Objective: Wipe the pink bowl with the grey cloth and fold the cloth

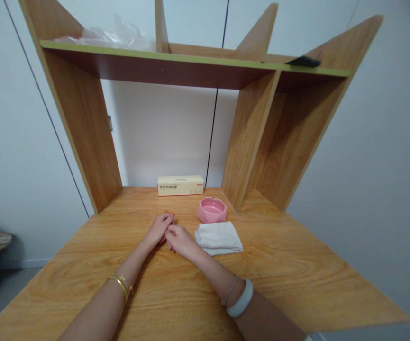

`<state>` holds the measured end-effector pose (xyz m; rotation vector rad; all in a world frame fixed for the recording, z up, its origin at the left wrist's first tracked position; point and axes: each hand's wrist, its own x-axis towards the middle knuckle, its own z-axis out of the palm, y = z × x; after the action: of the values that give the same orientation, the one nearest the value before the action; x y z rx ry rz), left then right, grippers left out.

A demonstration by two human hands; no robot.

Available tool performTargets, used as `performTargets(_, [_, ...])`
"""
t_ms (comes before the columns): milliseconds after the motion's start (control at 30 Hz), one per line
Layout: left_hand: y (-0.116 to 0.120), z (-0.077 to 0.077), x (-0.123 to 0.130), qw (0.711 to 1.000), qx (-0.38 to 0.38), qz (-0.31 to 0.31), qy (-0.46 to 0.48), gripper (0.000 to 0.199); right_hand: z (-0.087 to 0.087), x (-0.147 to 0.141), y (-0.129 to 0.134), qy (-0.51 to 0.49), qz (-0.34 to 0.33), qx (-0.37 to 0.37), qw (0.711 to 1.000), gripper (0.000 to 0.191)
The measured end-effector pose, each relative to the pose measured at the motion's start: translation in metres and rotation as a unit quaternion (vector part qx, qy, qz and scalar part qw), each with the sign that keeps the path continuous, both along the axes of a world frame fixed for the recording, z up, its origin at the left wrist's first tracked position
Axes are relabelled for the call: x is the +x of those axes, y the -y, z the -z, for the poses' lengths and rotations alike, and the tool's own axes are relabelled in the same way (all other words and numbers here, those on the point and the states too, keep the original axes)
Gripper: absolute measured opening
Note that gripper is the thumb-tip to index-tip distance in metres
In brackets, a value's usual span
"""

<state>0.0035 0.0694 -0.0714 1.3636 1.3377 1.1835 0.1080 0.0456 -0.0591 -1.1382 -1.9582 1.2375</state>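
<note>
The cream box (186,188) on the bench (261,274) carries dark Chinese characters (168,187) on its front that read 滑刀式保鲜膜, though the first is soft enough to doubt. The finer line beneath, the small red label (199,184) at the right and the dark lettering (181,179) on top are too small to read.

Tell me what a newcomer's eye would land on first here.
The eye would probably fall on the pink dish, vivid against the wooden desk just beyond the folded white cloth. Next come the left hand and right hand, meeting left of that cloth. The cream box near the desk's back edge would likely follow.
</note>
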Motion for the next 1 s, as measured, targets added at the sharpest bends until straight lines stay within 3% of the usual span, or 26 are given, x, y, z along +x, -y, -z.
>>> performTargets(1000, [-0.0054,0.0060,-0.0018,1.000,-0.005,0.014,0.010,0.033,-0.0006,-0.0003,0.0007,0.000,0.002,-0.006,1.000,0.024])
